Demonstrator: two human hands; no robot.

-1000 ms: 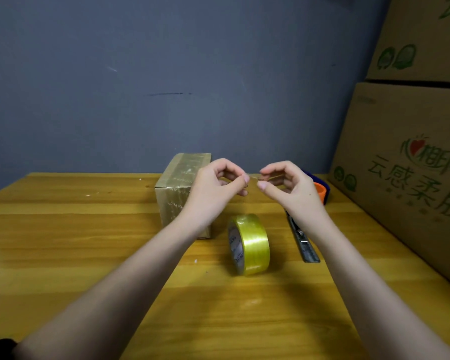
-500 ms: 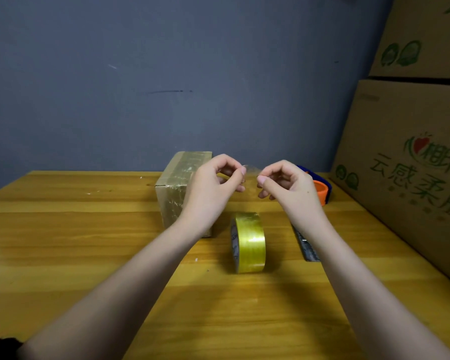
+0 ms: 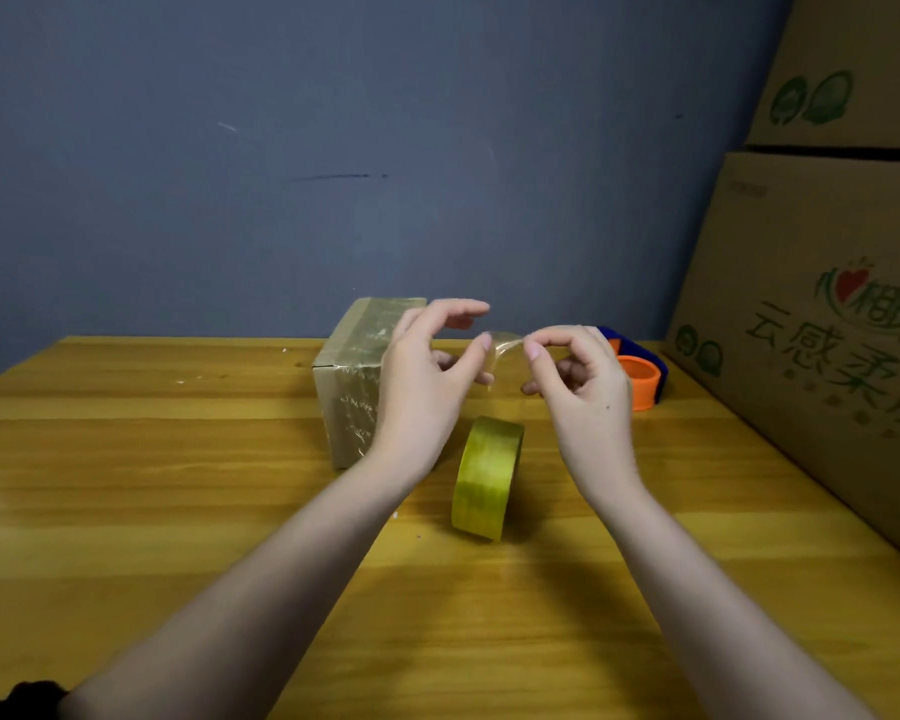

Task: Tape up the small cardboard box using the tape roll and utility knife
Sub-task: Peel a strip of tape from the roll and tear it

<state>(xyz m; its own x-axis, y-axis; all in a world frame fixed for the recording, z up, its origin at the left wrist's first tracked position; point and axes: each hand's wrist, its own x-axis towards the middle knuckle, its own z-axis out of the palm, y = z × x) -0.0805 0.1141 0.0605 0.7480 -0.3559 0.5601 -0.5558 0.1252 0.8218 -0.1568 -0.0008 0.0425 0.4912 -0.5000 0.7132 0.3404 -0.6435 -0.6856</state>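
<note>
— Both of your hands pinch one cut strip of clear tape (image 3: 500,350): left hand (image 3: 427,376) by thumb tip, other fingers spread; right hand (image 3: 578,381) by thumb and forefinger.

— And the box?

— Small cardboard box (image 3: 354,376) sits at ten o'clock from the tape roll (image 3: 487,475). Next, you likely press the strip on.

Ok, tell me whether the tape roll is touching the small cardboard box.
Apart. The head view shows the tape roll standing on edge on the table, with a strip of bare wood between it and the small cardboard box.
</note>
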